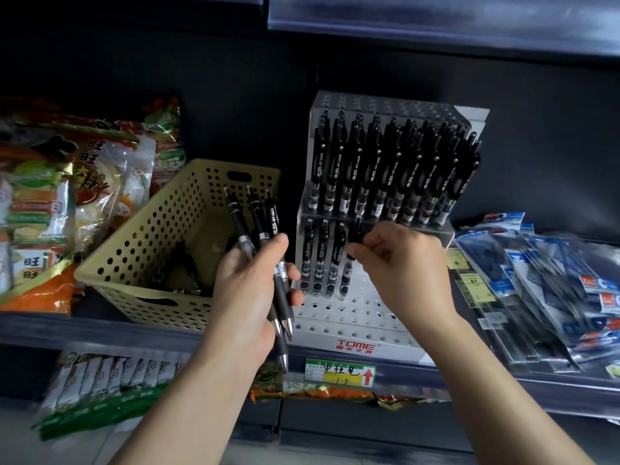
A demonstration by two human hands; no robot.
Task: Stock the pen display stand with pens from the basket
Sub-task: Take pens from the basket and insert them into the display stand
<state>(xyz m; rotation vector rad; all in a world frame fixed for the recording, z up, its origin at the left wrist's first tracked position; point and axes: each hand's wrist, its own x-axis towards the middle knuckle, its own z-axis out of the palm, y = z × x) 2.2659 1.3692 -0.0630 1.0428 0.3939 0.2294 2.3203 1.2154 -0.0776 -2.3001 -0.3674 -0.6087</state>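
— Where are the pens?
— A bunch of black pens (256, 216) is held just left of the pen display stand (365, 313). The fingers (292, 274) of the left hand (248, 290) are wrapped round the bunch, and the tips are pointed down.
— And the other hand?
— One more pen (348, 270) is pinched near its top by the fingers (364, 245) of the right hand (406, 266). It is stood in the lower row of the stand. Whether it is fully pushed into its hole cannot be told. Three more pens (322, 256) are stood just left of it in that row. The upper row (385, 169) is filled with pens.
— What is seen around the stand?
— A yellow basket (161, 223) with holes is set just left of the stand, on the same shelf (100, 330). Some dark things are seen in it, too dim to be named. Snack bags (84, 182) are piled further left. Flat packs (543, 290) are laid right of the stand. A price tag (339, 372) is stuck below it.
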